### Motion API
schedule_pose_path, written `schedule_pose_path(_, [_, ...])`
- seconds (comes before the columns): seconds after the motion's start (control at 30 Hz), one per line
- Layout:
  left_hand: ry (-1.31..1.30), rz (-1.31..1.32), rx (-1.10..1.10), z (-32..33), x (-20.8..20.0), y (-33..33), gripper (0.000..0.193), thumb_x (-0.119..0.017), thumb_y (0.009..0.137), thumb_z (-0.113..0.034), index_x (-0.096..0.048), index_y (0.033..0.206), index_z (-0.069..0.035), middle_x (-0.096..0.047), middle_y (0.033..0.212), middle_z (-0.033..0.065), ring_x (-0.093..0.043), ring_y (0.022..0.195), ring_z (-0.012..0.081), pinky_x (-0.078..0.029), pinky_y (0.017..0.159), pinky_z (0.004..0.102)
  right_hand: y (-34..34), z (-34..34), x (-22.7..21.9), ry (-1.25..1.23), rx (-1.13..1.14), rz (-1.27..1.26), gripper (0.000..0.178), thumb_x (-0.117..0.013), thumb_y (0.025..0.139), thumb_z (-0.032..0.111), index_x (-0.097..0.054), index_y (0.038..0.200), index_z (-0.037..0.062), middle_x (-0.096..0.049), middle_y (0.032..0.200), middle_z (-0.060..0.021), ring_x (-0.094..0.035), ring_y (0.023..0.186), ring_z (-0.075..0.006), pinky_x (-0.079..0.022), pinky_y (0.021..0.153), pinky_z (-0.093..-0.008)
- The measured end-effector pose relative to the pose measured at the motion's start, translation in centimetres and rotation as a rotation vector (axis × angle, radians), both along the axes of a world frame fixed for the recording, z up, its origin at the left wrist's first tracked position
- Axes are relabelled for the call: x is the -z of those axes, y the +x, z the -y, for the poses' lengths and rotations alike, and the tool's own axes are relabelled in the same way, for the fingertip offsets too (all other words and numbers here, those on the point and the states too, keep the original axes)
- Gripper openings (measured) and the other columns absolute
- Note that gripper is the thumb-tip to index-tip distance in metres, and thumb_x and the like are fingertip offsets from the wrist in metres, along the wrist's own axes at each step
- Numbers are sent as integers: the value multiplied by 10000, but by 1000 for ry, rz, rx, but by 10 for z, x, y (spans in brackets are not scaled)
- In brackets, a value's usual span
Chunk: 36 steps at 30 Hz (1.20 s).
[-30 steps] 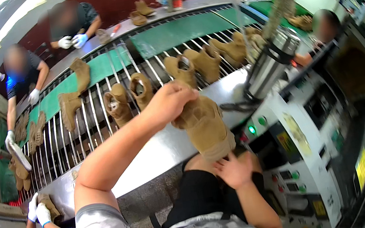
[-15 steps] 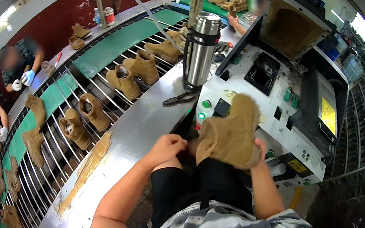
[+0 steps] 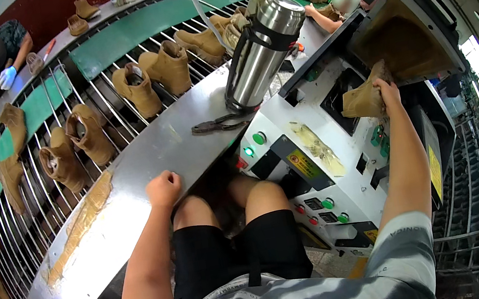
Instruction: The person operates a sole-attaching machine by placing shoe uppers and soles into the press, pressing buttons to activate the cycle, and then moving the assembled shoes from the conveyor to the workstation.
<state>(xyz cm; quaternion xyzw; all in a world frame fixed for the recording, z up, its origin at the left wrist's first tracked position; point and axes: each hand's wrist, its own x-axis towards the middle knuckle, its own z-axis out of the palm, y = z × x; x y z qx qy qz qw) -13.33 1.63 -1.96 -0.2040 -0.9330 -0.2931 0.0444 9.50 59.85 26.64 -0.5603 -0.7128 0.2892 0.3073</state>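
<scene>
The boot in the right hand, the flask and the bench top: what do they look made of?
Boot: matte tan, probably suede or fabric; its dull surface leaves it open. Flask: likely smooth stainless steel, given silvery reflections. Bench top: apparently bare sheet metal, showing broad glare.

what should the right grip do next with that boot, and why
Probably ease the tan boot toward the dark opening in the white machine: the lid stands raised, and the right grip holds the boot close by that opening in this view.
</scene>
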Motion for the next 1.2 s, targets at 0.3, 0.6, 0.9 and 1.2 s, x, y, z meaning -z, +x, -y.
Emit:
schedule_pose_path(0.3, [63,-48,-71,-6,-8,3,254,-613,782,-259,-601,633,-55,-602,609,162,-599,581,366,-484,554,449,-47,-36,36,-213,-17,281,675,-716,608,376,-619,1089,-87,-633,1091,-197,-630,906,-287,-500,772,-401])
schedule_pose_path(0.6, [23,-78,-78,-7,-16,5,226,-610,770,-234,-598,618,-67,-611,610,153,-596,565,364,-482,549,458,-58,-47,65,-157,-65,408,875,-741,663,437,-467,1313,-80,-533,1293,-241,-552,1157,-322,-464,928,-430])
schedule_pose_path(0.9, [18,-102,-102,-5,-9,9,252,-602,780,-255,-608,625,-56,-601,613,176,-593,582,385,-479,552,468,-54,68,46,99,-168,729,833,-547,807,593,-320,1477,153,-291,1512,-198,-324,1356,-410,-323,1079,-507])
schedule_pose_path(1.2, [-15,-71,-97,-6,-14,11,229,-595,773,-256,-617,632,-76,-628,637,144,-607,603,365,-487,571,461,-49,67,48,217,-187,804,754,-596,755,466,-422,1421,158,-432,1428,-140,-449,1259,-392,-423,1006,-475])
